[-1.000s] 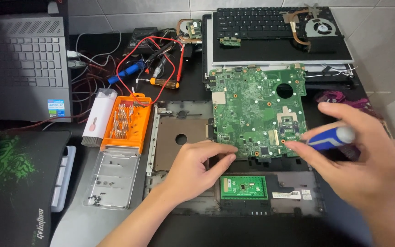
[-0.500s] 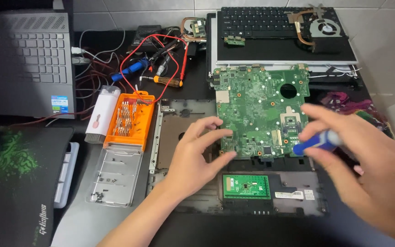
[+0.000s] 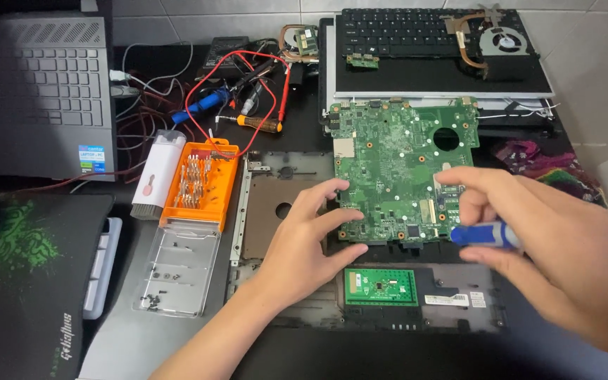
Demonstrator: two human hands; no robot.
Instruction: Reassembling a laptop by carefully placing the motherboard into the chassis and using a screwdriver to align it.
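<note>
Blue-and-white rectangular sticker (image 3: 92, 157) sits on the grey laptop (image 3: 40, 91) at far left, low on its palm rest near the right corner (a second small label just under it, too small to tell apart). White strip label (image 3: 452, 300) with dark bars lies on the black laptop base (image 3: 459, 309), right of the green touchpad board (image 3: 380, 286); small white tag (image 3: 478, 300) just beside it. Orange screwdriver-bit case (image 3: 202, 184) stands left of the base, its clear plastic lid (image 3: 177, 271) flipped open toward the viewer. No lit screens.
</note>
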